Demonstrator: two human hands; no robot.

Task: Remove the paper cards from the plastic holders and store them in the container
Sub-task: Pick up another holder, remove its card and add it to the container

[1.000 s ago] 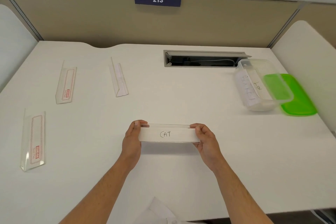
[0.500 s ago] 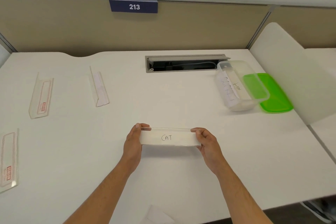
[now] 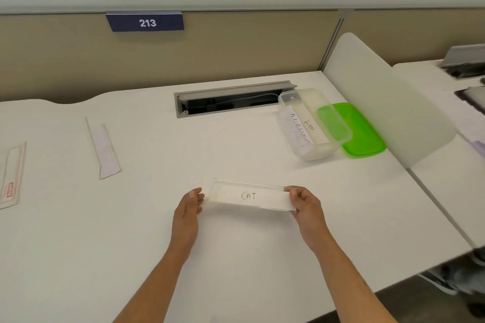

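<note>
Clear plastic holder (image 3: pixel 253 195) with the CAT card (image 3: pixel 249 196) sits low over desk (image 3: pixel 131 231) centre, right hand (image 3: pixel 305 203) pinching its right end, left hand (image 3: pixel 190 207) relaxed at the left end, contact unclear; looks light, stiff, slick, card thin and bendy, best pulled by an exposed end

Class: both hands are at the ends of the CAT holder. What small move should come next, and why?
Probably slide the CAT card sideways out of the plastic holder: the right hand pinches one end, the left hand steadies the other, and the card sits fully inside.
</note>
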